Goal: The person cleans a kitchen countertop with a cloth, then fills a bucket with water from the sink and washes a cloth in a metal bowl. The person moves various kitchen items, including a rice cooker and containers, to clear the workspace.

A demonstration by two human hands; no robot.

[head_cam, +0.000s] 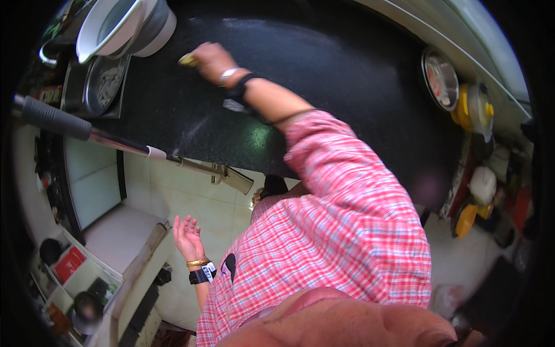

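My right hand [213, 60] is stretched over the black stone countertop [347, 91], blurred by motion. Its fingers are closed on a small yellowish item, perhaps a sponge or folded cloth [187, 60], which seems to touch the surface. A silvery band and a black strap circle that wrist. Off the counter, lower left, my left hand [188, 237] hangs over the tiled floor with its palm turned up and fingers apart, holding nothing. It wears a gold bangle and a black strap with a printed tag.
A white and grey bucket [158, 32] stands at the upper left, beside a steel sink [123, 93] holding a metal basin [91, 93]. A pole with a grey grip [56, 118] runs along the counter's near edge. At right are a steel bowl [453, 82] and a yellow container [464, 108].
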